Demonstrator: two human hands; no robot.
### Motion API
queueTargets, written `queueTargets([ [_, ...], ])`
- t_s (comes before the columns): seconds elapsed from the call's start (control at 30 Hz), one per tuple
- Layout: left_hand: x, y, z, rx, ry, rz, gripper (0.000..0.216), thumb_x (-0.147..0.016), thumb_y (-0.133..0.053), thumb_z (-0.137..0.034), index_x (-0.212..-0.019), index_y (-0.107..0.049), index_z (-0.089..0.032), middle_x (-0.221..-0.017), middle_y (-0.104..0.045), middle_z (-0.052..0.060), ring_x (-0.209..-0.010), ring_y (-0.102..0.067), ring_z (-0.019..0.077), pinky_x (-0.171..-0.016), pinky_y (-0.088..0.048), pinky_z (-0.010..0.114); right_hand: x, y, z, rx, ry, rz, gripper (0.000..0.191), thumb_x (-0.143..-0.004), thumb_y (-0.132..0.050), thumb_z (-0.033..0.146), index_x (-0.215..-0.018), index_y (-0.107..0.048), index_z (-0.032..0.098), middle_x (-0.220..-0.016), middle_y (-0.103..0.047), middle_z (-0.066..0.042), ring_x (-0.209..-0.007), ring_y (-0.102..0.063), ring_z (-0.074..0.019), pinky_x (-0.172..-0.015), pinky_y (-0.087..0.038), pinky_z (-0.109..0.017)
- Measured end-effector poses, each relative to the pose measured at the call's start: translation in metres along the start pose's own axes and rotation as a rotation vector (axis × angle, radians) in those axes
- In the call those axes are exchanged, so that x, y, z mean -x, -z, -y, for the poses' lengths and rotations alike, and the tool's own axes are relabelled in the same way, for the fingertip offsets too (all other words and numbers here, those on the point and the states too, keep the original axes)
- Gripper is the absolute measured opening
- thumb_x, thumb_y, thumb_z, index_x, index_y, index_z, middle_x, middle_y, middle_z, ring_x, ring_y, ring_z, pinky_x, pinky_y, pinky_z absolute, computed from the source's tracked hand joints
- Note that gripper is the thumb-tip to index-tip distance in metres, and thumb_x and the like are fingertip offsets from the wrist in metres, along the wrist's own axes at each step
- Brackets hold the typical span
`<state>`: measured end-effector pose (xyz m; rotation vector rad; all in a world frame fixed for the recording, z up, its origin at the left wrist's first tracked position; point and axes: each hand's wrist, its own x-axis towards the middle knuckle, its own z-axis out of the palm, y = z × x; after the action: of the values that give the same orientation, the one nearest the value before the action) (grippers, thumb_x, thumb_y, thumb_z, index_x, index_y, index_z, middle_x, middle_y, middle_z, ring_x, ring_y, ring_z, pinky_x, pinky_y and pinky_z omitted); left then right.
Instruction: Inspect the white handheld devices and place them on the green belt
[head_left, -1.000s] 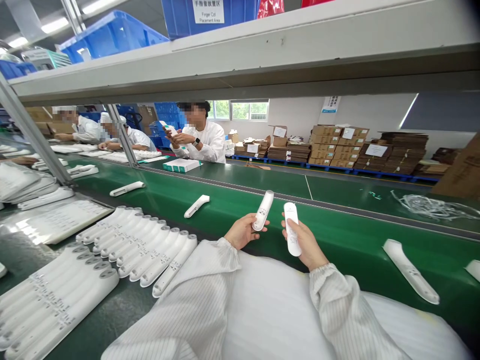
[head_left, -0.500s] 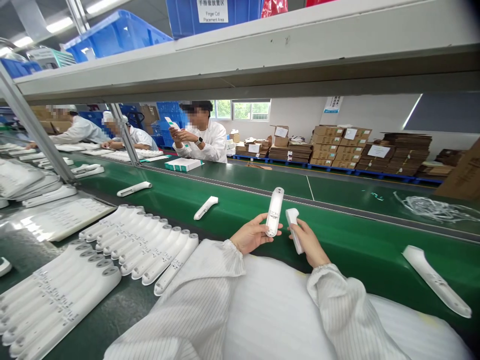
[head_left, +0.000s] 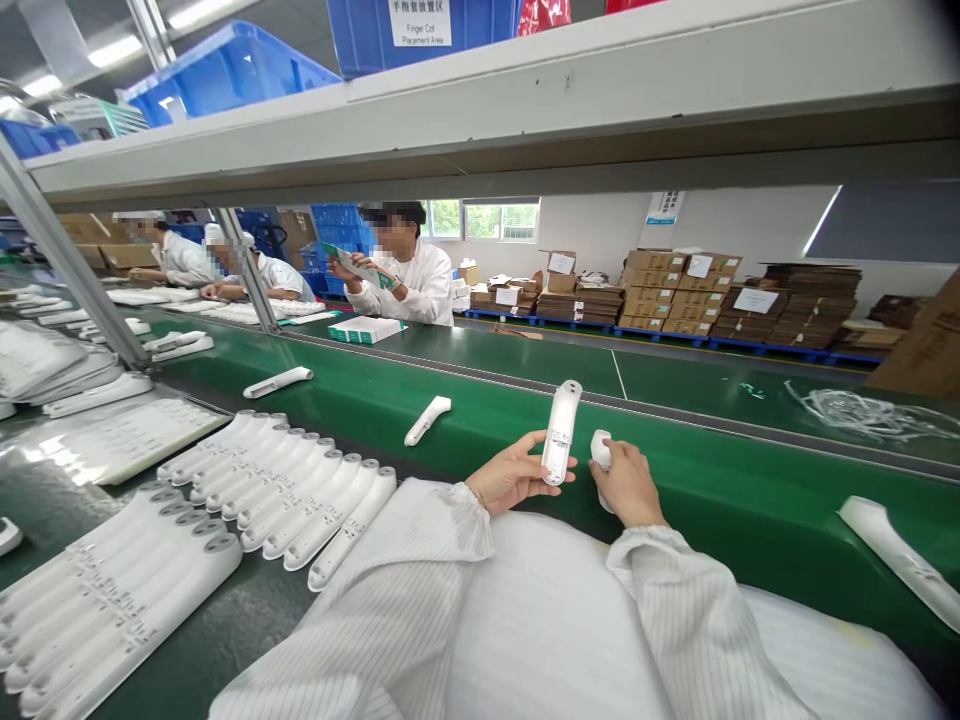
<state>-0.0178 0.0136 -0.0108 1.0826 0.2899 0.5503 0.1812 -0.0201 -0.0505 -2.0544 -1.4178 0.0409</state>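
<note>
My left hand (head_left: 517, 474) is closed on a long white plastic housing (head_left: 561, 435), held upright with its open, printed side facing me and a small round hole near its top. Just to the right, my right hand (head_left: 628, 480) grips a second white housing (head_left: 600, 447) over the green conveyor belt; my fingers hide much of it, and I cannot tell whether it touches the belt. The two housings are apart. Further left on the belt lies another housing (head_left: 427, 420), and one more housing (head_left: 900, 560) is at the far right.
Rows of similar housings (head_left: 300, 490) cover the bench at left. Above runs a white shelf (head_left: 450, 130) bearing blue bins (head_left: 232, 72). Across the belt a co-worker (head_left: 420, 280) handles a flat item near a white box (head_left: 366, 330). Tangled white cords (head_left: 855, 412) lie at right.
The housings lying on the belt have shifted right. My right hand has turned over its housing, covering more of it, and my left hand has moved slightly right with its own.
</note>
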Motion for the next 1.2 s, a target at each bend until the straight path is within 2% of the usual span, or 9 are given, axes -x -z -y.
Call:
queueTargets([
  [0.1,0.0,-0.001,0.0,-0.018,-0.008,0.007,0.064,-0.069,-0.067,-0.012,-0.125,-0.037,-0.02,-0.115,-0.057,0.015,-0.102,-0.058,0.0234,-0.079,-0.047,0.031,0.005,0.005,0.019,-0.303,0.082,-0.083,0.039,-0.079,-0.043,0.04,-0.11,-0.054,0.018,-0.118,-0.05,-0.014,-0.106,-0.048,-0.0287,-0.086,-0.04,-0.044],
  [0.23,0.001,-0.004,-0.001,-0.055,0.005,0.014,0.066,-0.066,-0.07,-0.013,-0.123,-0.039,-0.022,-0.111,-0.059,0.012,-0.104,-0.057,0.0236,-0.082,-0.047,0.032,0.014,0.013,0.049,-0.986,-0.009,0.065,0.037,-0.078,-0.046,0.05,-0.099,-0.055,0.021,-0.1,-0.059,-0.007,-0.089,-0.056,-0.0217,-0.071,-0.047,-0.034],
  [0.33,0.001,-0.006,-0.001,-0.066,0.008,-0.002,0.064,-0.066,-0.071,-0.015,-0.122,-0.04,-0.022,-0.105,-0.061,0.009,-0.103,-0.058,0.0225,-0.083,-0.046,0.033,0.018,0.017,0.062,-1.257,-0.084,0.157,0.038,-0.069,-0.061,0.047,-0.098,-0.058,0.022,-0.093,-0.062,-0.003,-0.081,-0.057,-0.0183,-0.062,-0.046,-0.028],
  [0.5,0.0,-0.007,-0.001,-0.067,0.0,-0.004,0.065,-0.065,-0.072,-0.016,-0.122,-0.04,-0.022,-0.102,-0.063,0.009,-0.101,-0.058,0.0224,-0.083,-0.047,0.034,0.019,0.021,0.063,-1.43,-0.185,0.261,0.043,-0.063,-0.07,0.04,-0.101,-0.063,0.022,-0.083,-0.063,0.0,-0.063,-0.051,-0.0122,-0.052,-0.042,-0.024],
  [0.7,0.003,-0.009,-0.003,-0.066,-0.02,0.019,0.067,-0.065,-0.072,-0.017,-0.123,-0.039,-0.022,-0.109,-0.059,0.012,-0.104,-0.056,0.0243,-0.08,-0.048,0.033,0.02,0.024,0.056,-1.596,-0.188,0.408,0.042,-0.068,-0.068,0.037,-0.107,-0.061,0.023,-0.067,-0.058,0.003,-0.055,-0.045,-0.0085,-0.05,-0.041,-0.022],
  [0.9,-0.003,-0.008,0.003,-0.195,-0.077,-0.028,0.068,-0.064,-0.073,-0.02,-0.123,-0.04,-0.024,-0.103,-0.057,0.008,-0.093,-0.058,0.0192,-0.073,-0.047,0.031,0.019,0.017,0.055,-1.568,-0.185,0.328,0.035,-0.068,-0.065,0.046,-0.096,-0.06,0.026,-0.082,-0.062,0.001,-0.069,-0.055,-0.0137,-0.057,-0.046,-0.026],
  [1.07,-0.012,-0.004,0.014,-0.535,-0.179,-0.161,0.063,-0.066,-0.071,-0.027,-0.121,-0.043,-0.02,-0.088,-0.055,0.003,-0.072,-0.052,0.0107,-0.071,-0.042,0.027,0.017,0.012,0.053,-1.551,-0.282,0.28,0.029,-0.067,-0.066,0.045,-0.085,-0.062,0.023,-0.086,-0.064,-0.001,-0.081,-0.06,-0.0192,-0.067,-0.049,-0.031],
  [1.13,-0.013,0.002,0.013,-0.637,-0.248,-0.291,0.051,-0.072,-0.064,-0.033,-0.118,-0.046,-0.02,-0.09,-0.055,0.005,-0.079,-0.052,0.014,-0.077,-0.04,0.03,0.016,0.015,0.051,-1.575,-0.318,0.316,0.032,-0.07,-0.062,0.046,-0.091,-0.063,0.023,-0.093,-0.065,-0.003,-0.085,-0.06,-0.0205,-0.069,-0.05,-0.032],
  [1.2,-0.011,0.011,0.008,-0.759,-0.335,-0.504,0.048,-0.073,-0.062,-0.033,-0.117,-0.048,-0.021,-0.101,-0.053,0.008,-0.096,-0.048,0.0202,-0.086,-0.036,0.033,0.017,0.02,0.05,-1.566,-0.323,0.36,0.035,-0.074,-0.056,0.049,-0.097,-0.063,0.024,-0.098,-0.065,-0.004,-0.085,-0.061,-0.0203,-0.067,-0.05,-0.031],
])
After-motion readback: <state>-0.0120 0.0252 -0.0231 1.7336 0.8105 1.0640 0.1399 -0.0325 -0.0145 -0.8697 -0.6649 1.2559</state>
